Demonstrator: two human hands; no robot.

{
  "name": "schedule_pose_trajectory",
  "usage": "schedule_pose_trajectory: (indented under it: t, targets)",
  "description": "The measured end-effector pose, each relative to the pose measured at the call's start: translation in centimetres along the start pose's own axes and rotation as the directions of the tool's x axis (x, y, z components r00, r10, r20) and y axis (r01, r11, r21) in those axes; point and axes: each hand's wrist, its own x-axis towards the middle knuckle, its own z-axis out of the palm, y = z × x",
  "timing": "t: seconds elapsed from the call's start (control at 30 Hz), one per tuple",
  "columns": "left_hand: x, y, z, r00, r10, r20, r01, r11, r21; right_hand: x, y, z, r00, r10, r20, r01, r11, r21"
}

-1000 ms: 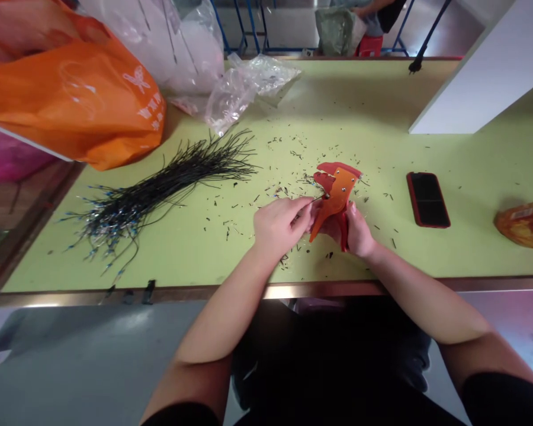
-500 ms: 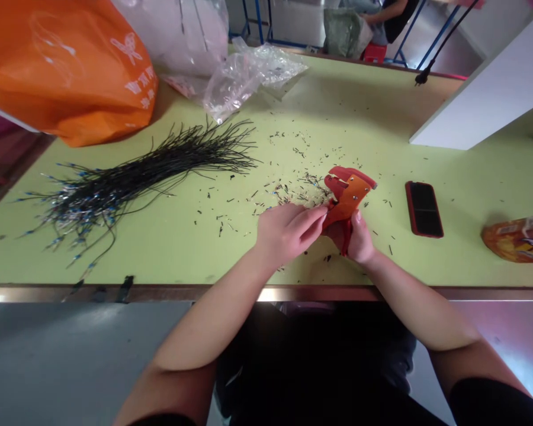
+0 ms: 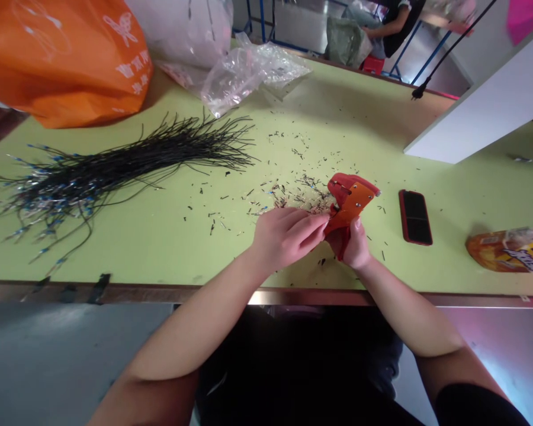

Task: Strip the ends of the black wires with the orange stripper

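My right hand (image 3: 354,245) is wrapped round the handles of a red and orange hand tool (image 3: 353,198), whose head points up and away from me. Beside the tool's left side is my left hand (image 3: 288,236), its fingers pressed together at the jaw; whatever they pinch is too small to make out. Short black and coppery scraps (image 3: 295,194) are scattered on the green table (image 3: 160,248) just beyond my left hand. Further left lies a bundle of black wires (image 3: 137,157) with blue and silvery ends.
An orange bag (image 3: 80,65) and clear plastic bags (image 3: 235,77) stand at the back left. A phone (image 3: 415,217), a snack packet (image 3: 510,249) and a white panel (image 3: 479,118) are on the right. Beyond the table sits a person (image 3: 393,26); a black plug (image 3: 420,92) hangs nearby.
The view has shifted and tilted slightly, moving the wires left and the phone lower. Both hands keep much the same hold at the tool.
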Motion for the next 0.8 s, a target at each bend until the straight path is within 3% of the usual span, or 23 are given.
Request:
schedule_pose_trajectory:
  t: [0.17,0.5,0.8]
  targets:
    - [0.0,0.1,0.0,1.0,0.011,0.003,-0.011,1.0,-0.006,-0.2,-0.1,0.0,0.994,-0.036,-0.104,0.036,0.999,0.002]
    - [0.2,0.2,0.1,0.999,0.029,-0.018,-0.029,0.999,-0.019,0.0,-0.8,0.8,0.998,0.062,0.03,-0.061,0.998,-0.03]
    - [0.2,0.1,0.1,1.0,-0.015,-0.019,0.013,0.996,-0.088,0.2,-1.6,1.3,0.998,0.055,-0.007,-0.054,0.997,0.049]
